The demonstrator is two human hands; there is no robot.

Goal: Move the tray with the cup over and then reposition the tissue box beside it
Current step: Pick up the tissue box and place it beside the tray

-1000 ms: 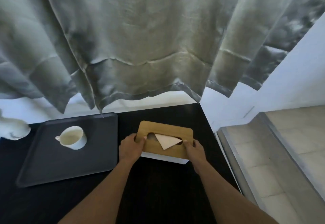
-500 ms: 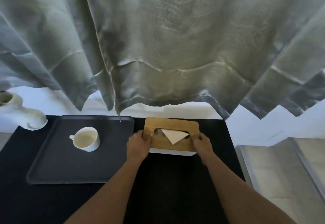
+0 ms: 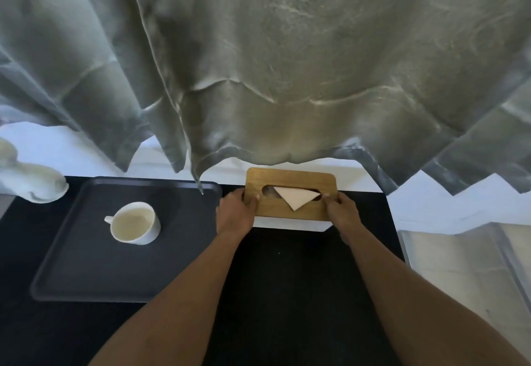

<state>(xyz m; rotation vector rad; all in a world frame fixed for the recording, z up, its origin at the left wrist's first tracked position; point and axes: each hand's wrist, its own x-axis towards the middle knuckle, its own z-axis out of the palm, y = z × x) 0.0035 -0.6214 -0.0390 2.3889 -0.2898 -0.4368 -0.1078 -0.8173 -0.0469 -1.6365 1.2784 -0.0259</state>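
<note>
A white tissue box with a wooden lid point(image 3: 290, 179) stands at the back of the black table, a tissue corner poking from its slot. My left hand point(image 3: 234, 213) grips its left end and my right hand point(image 3: 342, 212) grips its right end. Just left of it lies a dark grey tray point(image 3: 86, 273) with a white cup point(image 3: 135, 223) standing upright on it, handle pointing left. The box's left end sits close to the tray's right rim, with my left hand between them.
A grey curtain point(image 3: 258, 64) hangs low over the back edge of the black table point(image 3: 287, 294), its hem just above the tray and box. A white vase-like object point(image 3: 31, 181) stands at the far left. Tiled floor point(image 3: 459, 265) lies beyond the table's right edge.
Both hands have pushed the tissue box farther back toward the curtain and squared it with the tray. The tray and cup have stayed put; the view shifted.
</note>
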